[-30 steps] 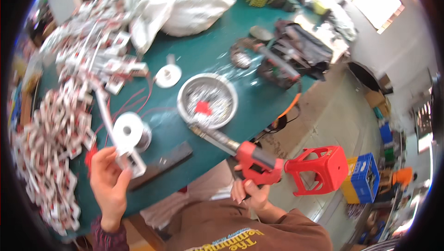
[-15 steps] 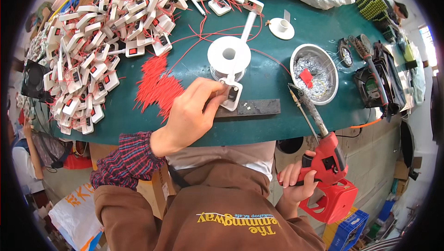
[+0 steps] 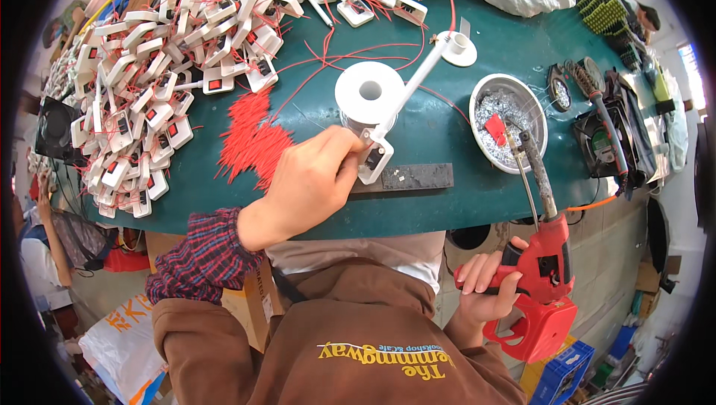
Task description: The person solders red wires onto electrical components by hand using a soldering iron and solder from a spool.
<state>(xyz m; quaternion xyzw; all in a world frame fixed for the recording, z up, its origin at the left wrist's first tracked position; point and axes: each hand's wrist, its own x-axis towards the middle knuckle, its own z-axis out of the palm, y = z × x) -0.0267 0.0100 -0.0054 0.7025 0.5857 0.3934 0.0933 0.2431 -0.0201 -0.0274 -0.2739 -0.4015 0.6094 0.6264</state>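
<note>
Table point(image 3: 418, 211) in green spreads under everything, and the biggest load on it is the pile of white switch cases point(image 3: 142, 107) to my left. Next in size is the red soldering gun point(image 3: 550, 257) at my right. My right hand point(image 3: 488, 286) is curled firmly round its grip. I judge it heavy toward the body and stiff all along, so the plastic grip is the place to hold; the 2 metal prongs should be treated as hot. Their tips overlap the near part of the metal bowl point(image 3: 473, 125); whether they touch the scraps inside, I cannot tell.

Smaller is the white long-stemmed case point(image 3: 409, 92), slanting past the right edge of the white spool point(image 3: 349, 92), its boxy end above the dark bar point(image 3: 429, 176). My left hand point(image 3: 317, 170) is nearly closed, thumb and fingertips pinching the left side of that end. I cannot tell whether the bar bears any weight. The case should be light, rigid and rather smooth, the thin stem likeliest to swing or snap, so the boxy rim is the better hold.

Smallest are the red wire pieces point(image 3: 253, 144), heaped beyond my left wrist, probably soft and easily scattered.
</note>
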